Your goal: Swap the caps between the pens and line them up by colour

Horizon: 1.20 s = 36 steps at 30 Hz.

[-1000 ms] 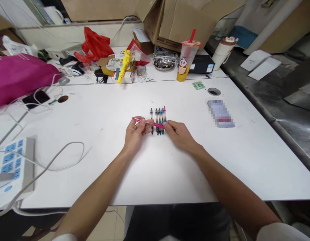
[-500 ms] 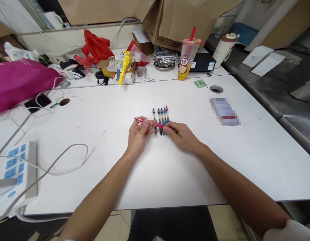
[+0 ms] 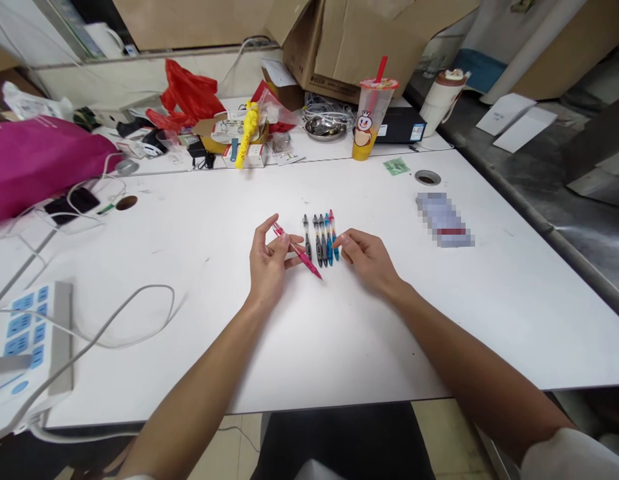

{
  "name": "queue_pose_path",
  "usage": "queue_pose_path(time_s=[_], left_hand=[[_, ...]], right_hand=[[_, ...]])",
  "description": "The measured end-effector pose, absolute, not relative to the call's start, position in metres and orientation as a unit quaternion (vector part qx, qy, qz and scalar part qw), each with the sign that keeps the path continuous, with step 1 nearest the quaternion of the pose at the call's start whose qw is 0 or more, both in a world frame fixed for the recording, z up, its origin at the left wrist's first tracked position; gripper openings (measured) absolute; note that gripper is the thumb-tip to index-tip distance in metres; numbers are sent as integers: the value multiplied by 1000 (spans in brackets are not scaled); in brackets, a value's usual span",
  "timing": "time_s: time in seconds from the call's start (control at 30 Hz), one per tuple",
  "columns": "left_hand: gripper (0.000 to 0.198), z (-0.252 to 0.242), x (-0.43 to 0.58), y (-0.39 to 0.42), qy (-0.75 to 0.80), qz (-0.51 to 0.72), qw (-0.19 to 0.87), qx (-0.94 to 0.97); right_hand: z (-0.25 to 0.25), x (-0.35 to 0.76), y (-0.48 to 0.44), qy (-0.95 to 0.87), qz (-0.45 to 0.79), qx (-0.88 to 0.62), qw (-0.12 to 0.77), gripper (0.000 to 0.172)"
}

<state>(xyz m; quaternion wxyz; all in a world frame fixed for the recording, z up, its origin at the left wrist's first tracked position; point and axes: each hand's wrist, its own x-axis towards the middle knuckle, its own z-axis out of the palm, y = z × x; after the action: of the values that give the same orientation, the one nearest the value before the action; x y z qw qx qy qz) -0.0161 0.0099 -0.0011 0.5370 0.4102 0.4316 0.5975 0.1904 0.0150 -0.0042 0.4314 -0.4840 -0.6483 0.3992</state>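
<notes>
My left hand (image 3: 267,260) holds a pink pen (image 3: 298,251) between thumb and fingers, the pen slanting down to the right with its tip near the table. My right hand (image 3: 365,255) rests on the white table (image 3: 309,320) just right of the pens, fingers loosely curled, holding nothing that I can see. A row of several pens (image 3: 320,237), black, grey, blue and red, lies side by side between the two hands, pointing away from me.
A drink cup with a red straw (image 3: 368,123) stands at the back. A blurred card (image 3: 443,220) lies to the right. A white cable (image 3: 114,327) and a power strip (image 3: 24,333) are at the left. A magenta bag (image 3: 34,160), red plastic bag (image 3: 187,90) and cardboard boxes (image 3: 349,47) crowd the far side.
My right hand has let go of the pink pen and drawn back to the right. The left hand alone holds it now, turned to slant downward.
</notes>
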Motion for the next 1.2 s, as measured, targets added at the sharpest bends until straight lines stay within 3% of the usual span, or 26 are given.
queue_pose_path(time_s=[0.23,0.37,0.47,0.57,0.77,0.87,1.0,1.1,1.2], left_hand=[[63,2,-14,8,435,562,554,434],[81,0,-10,7,426,563,565,428],[57,-2,-13,10,449,574,544,417],[28,-3,-18,14,481,563,529,414],[15,-4,-21,16,493,554,533,407],[13,-2,-20,15,494,549,533,412],[11,-1,-21,15,498,547,531,413],[11,-1,-21,16,500,543,532,415],[11,-2,-22,16,500,539,533,419]], right_hand=[[0,176,-1,-771,351,-442,296,33],[4,173,-1,-778,282,-489,274,43],[6,187,11,-729,194,-601,266,46],[4,201,23,-703,132,-670,199,46],[2,203,25,-725,133,-668,100,48],[3,203,24,-719,125,-671,131,53],[2,213,28,-810,77,-526,247,35],[-4,220,31,-864,78,-443,226,60],[-9,223,33,-866,83,-449,203,58]])
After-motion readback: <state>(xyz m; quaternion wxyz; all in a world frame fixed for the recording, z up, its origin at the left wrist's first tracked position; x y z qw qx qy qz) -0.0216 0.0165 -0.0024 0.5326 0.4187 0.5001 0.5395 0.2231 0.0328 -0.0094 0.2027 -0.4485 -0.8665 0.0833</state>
